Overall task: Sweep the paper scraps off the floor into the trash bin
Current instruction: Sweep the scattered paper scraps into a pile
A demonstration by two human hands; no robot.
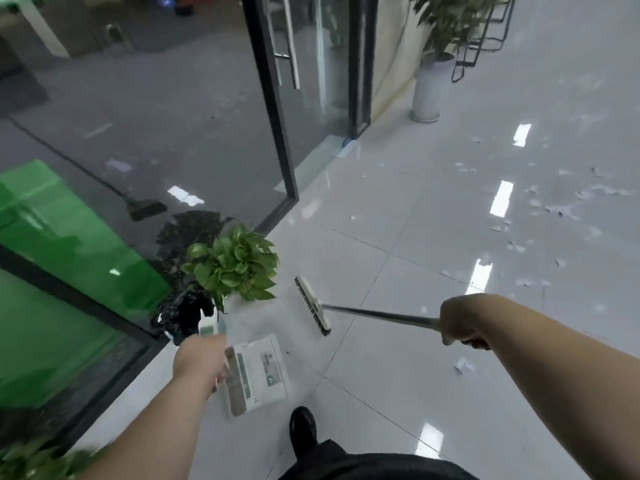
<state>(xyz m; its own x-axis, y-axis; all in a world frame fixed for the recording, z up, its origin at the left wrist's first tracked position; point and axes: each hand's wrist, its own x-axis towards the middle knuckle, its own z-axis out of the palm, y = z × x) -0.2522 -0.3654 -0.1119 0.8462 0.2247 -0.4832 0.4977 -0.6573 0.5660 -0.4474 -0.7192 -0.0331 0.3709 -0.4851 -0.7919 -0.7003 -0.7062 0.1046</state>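
My right hand (462,325) grips the metal handle of a broom, whose brush head (312,305) rests on the white tile floor in front of me. In my left hand (201,358) I hold the handle of a white dustpan (261,370) with a green label, its pan low over the floor by my shoe. Several paper scraps (554,206) lie scattered over the tiles at the right, far from the brush. One more scrap (463,365) lies under my right forearm. A black bag (181,317), maybe a bin liner, sits just beyond my left hand.
A small leafy potted plant (235,265) stands between the black bag and the brush. A glass wall with a black-framed door (277,133) runs along the left. A tall white planter (429,88) stands at the back, with black chair frames behind it.
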